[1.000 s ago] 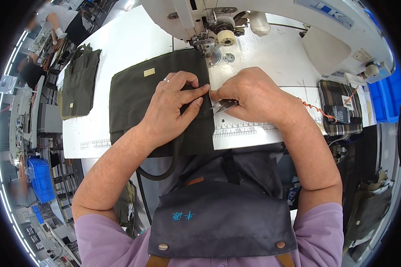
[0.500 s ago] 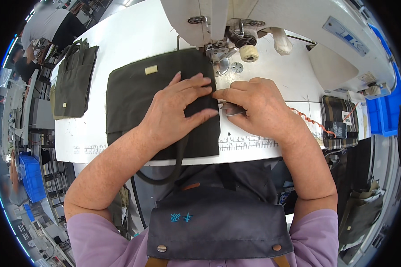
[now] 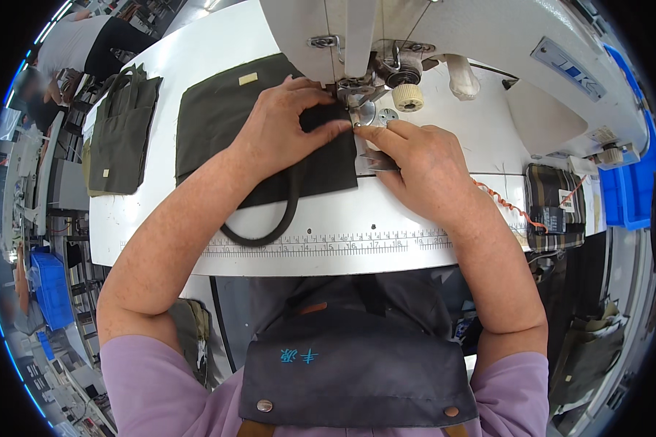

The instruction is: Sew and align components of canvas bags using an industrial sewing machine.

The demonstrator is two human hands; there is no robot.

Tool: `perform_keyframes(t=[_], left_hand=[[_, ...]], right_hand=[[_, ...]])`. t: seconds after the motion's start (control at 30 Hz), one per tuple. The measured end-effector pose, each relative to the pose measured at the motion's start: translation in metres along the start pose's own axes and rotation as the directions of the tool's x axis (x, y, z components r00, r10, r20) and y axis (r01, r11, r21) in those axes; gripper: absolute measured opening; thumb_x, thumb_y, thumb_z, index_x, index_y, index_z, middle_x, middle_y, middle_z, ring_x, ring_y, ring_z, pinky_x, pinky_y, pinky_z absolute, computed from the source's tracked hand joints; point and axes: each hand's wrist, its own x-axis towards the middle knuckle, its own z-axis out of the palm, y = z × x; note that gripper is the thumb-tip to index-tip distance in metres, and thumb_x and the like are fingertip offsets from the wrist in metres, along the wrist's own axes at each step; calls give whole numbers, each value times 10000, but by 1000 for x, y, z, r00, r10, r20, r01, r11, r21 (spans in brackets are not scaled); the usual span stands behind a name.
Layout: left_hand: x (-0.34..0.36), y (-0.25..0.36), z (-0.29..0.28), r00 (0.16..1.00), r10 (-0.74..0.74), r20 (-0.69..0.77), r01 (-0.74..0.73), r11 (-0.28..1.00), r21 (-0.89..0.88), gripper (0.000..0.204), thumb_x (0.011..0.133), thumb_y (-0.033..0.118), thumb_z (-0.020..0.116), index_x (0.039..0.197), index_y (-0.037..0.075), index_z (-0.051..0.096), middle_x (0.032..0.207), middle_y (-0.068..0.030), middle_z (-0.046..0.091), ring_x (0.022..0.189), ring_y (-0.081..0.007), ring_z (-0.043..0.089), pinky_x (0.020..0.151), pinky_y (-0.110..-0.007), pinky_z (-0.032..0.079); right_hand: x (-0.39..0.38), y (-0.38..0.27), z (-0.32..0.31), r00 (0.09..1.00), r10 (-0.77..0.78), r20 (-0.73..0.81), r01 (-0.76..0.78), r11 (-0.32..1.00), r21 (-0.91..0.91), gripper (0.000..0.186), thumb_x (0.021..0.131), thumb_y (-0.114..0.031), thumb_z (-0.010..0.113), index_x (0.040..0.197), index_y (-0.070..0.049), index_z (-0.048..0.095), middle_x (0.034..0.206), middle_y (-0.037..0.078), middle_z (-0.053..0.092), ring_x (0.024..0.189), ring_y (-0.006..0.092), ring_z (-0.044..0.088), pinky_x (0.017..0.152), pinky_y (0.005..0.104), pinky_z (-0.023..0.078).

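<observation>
A dark green fabric panel point(image 3: 215, 120) with a small pale label lies on the white table, its right edge running up to the needle area point(image 3: 350, 102) of a sewing machine point(image 3: 481, 36). A dark tube-like strap point(image 3: 266, 239) curves out toward me from the panel. My left hand point(image 3: 281, 127) rests on the cloth, fingers stretched and thumb apart, holding nothing. Beside the cloth's right edge, my right hand point(image 3: 430, 164) grips metal thread snips point(image 3: 377, 162) whose blades point left. Its index fingertip reaches the cloth edge just in front of the needle.
Folded dark green bags point(image 3: 124, 138) lie at the table's left. On the right are a folded plaid piece point(image 3: 543, 186), a coiled orange cord point(image 3: 514, 202) and a blue bin point(image 3: 630, 193). A printed ruler point(image 3: 306, 246) follows the front edge. Another person point(image 3: 88, 47) is at far left.
The panel has moved away from me, farther up beside the needle, and its strap has come up onto the table. Both hands moved forward with it; the snips stayed in my right hand.
</observation>
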Motion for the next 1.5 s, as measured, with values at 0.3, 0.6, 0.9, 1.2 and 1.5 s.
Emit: perform_keyframes(t=[0.3, 0.6, 0.9, 1.2, 1.5], left_hand=[[-3, 7, -17, 991, 135, -11, -130, 971, 200, 310, 842, 235, 785, 1054, 13, 740, 1094, -110, 712, 1049, -273, 660, 1000, -407, 499], [-12, 37, -11, 961, 167, 219, -262, 801, 538, 289, 779, 84, 697, 1061, 64, 756, 972, -48, 695, 969, -237, 686, 972, -374, 527], [-22, 44, -8, 963, 171, 208, -251, 847, 468, 293, 809, 81, 669, 1087, 9, 729, 999, -74, 668, 907, -277, 672, 856, -387, 546], [-48, 54, 6, 999, -5, 54, -13, 944, 330, 477, 899, 217, 698, 1306, -22, 633, 1392, -137, 597, 1343, -304, 541, 1144, -541, 400], [-44, 43, 8, 999, 16, 38, -28, 931, 363, 487, 922, 275, 706, 1309, -12, 637, 1396, -132, 606, 1340, -288, 553, 1143, -526, 415]], right_hand=[[0, -2, -2, 998, -58, -30, 59, 996, 59, 370, 781, -173, 743, 1150, -144, 725, 842, 57, 674, 745, 295, 690, 652, 426, 553], [0, -4, -2, 997, -38, 74, 39, 999, -15, 358, 810, -227, 736, 1165, -192, 763, 816, 37, 667, 747, 260, 688, 644, 406, 546], [0, -6, -6, 997, -23, 79, 26, 999, -40, 371, 787, -240, 764, 1156, -201, 770, 815, 40, 662, 751, 263, 685, 649, 404, 545], [1, -6, 0, 1000, -26, -3, 25, 998, -50, 423, 790, -236, 763, 1199, -138, 712, 853, 55, 675, 716, 275, 687, 647, 409, 551], [4, -9, 5, 999, -9, 32, 13, 993, -119, 484, 796, -241, 758, 1261, -129, 689, 862, 57, 670, 677, 280, 667, 629, 406, 545]])
